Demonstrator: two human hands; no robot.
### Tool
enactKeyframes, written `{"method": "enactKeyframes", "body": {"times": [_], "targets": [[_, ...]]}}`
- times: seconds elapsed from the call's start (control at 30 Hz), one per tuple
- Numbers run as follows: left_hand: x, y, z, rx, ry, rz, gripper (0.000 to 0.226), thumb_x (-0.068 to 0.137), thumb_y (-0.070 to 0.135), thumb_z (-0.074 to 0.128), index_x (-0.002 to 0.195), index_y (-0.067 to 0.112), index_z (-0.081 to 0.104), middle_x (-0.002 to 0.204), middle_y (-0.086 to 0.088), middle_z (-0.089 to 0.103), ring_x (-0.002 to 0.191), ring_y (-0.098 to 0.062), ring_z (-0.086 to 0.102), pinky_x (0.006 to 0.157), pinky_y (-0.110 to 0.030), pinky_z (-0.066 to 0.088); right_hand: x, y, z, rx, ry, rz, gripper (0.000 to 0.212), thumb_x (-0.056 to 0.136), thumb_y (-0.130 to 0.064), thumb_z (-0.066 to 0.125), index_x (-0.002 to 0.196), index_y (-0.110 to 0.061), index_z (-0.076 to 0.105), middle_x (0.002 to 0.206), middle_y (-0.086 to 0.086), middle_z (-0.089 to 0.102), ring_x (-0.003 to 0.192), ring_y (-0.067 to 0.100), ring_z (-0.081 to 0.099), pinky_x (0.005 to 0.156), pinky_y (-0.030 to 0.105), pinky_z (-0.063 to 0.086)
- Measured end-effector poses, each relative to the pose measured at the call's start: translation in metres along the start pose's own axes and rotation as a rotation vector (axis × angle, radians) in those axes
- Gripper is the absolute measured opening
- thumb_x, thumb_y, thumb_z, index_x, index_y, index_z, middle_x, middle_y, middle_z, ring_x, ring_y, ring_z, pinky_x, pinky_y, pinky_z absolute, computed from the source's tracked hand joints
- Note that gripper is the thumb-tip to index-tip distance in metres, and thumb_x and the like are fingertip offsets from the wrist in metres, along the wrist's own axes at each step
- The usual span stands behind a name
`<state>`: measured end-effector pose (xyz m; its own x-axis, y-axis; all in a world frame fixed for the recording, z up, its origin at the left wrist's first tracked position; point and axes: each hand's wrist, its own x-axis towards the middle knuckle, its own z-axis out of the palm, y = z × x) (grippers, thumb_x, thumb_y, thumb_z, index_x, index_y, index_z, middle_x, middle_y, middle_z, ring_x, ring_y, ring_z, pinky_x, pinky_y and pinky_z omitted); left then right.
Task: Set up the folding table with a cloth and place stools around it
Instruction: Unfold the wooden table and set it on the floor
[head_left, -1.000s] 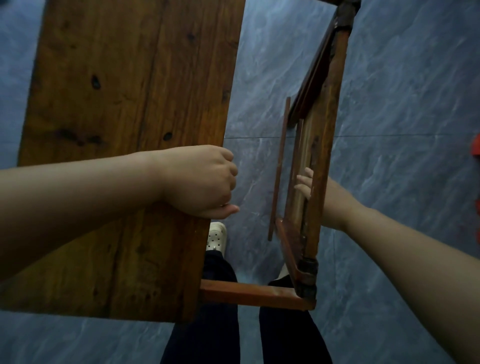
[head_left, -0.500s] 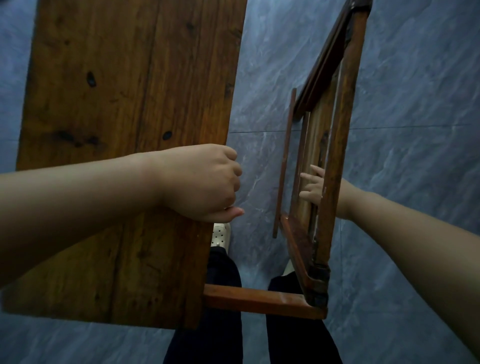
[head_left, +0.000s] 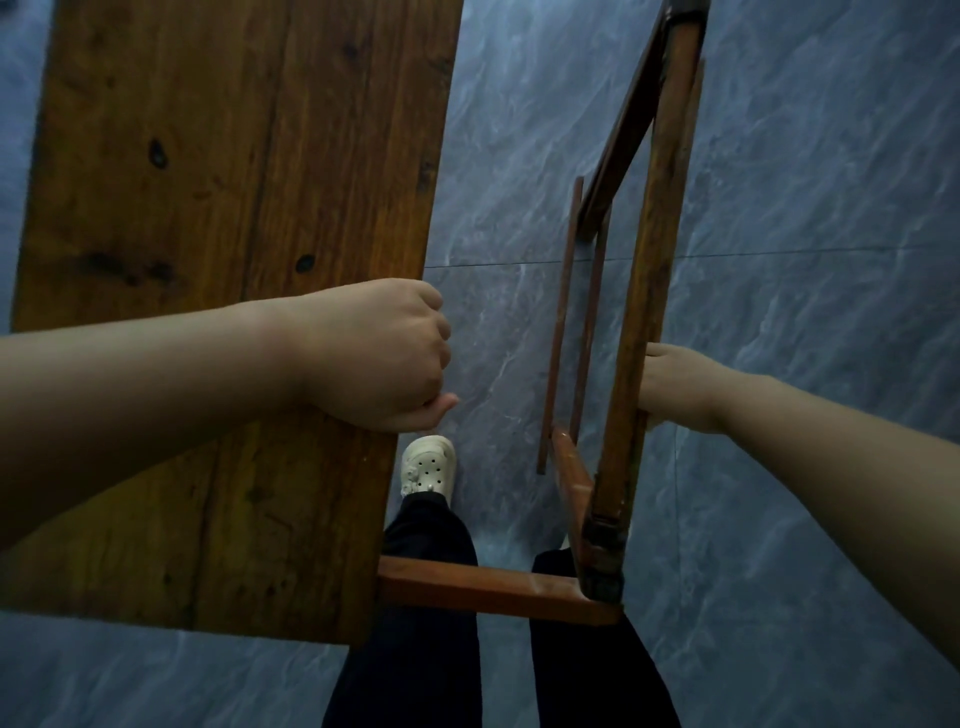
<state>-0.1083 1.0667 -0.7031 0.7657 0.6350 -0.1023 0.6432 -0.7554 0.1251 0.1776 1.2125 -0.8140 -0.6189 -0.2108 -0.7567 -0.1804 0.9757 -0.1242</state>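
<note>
I look straight down on a folding table held above the floor. Its brown plank top (head_left: 218, 218) fills the left half of the view. My left hand (head_left: 374, 358) is closed over the top's right edge. To the right, the wooden leg frame (head_left: 649, 291) stands swung away from the top, joined to it by a reddish crossbar (head_left: 493, 592) near my legs. My right hand (head_left: 675, 389) grips the frame's outer rail from the right; its fingers are hidden behind the wood. No cloth or stool is in view.
Grey-blue marbled floor tiles (head_left: 810, 218) lie below and around the table. My legs in dark trousers (head_left: 421, 623) and a white perforated shoe (head_left: 428, 465) stand between the top and the leg frame.
The leg frame has swung further right, away from the top, widening the gap. My right hand has moved right with it, now showing outside the rail. My left hand has kept its grip.
</note>
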Motion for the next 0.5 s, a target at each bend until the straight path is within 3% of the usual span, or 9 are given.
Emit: {"method": "enactKeyframes", "body": {"times": [0.07, 0.4, 0.5], "targets": [[-0.001, -0.001, -0.001, -0.002, -0.008, 0.003, 0.060, 0.092, 0.037, 0.028, 0.038, 0.017, 0.044, 0.042, 0.006, 0.029, 0.040, -0.013, 0.029, 0.057, -0.027, 0.022, -0.009, 0.003, 0.004, -0.039, -0.024, 0.015, 0.038, 0.093, -0.029, 0.051, 0.130, -0.023, 0.047, 0.133, -0.004, 0.053, 0.127, 0.019, 0.044, 0.112, 0.036, 0.025], [0.007, 0.000, -0.006, 0.019, 0.003, 0.029, 0.059, 0.090, 0.037, 0.029, 0.037, 0.018, 0.044, 0.039, 0.006, 0.034, 0.037, -0.013, 0.034, 0.056, -0.026, 0.024, -0.077, 0.009, 0.000, -0.004, -0.205, 0.024, 0.053, 0.091, -0.050, 0.047, 0.136, -0.021, 0.043, 0.135, -0.002, 0.050, 0.129, 0.019, 0.040, 0.112, 0.035, 0.023], [0.011, 0.001, -0.009, 0.043, 0.005, 0.029, 0.058, 0.089, 0.038, 0.029, 0.036, 0.018, 0.043, 0.041, 0.007, 0.026, 0.037, -0.012, 0.030, 0.056, -0.026, 0.024, -0.097, 0.010, -0.002, 0.049, -0.248, 0.027, 0.052, 0.089, -0.053, 0.049, 0.131, -0.022, 0.047, 0.131, -0.004, 0.052, 0.124, 0.017, 0.043, 0.110, 0.034, 0.024]]}}
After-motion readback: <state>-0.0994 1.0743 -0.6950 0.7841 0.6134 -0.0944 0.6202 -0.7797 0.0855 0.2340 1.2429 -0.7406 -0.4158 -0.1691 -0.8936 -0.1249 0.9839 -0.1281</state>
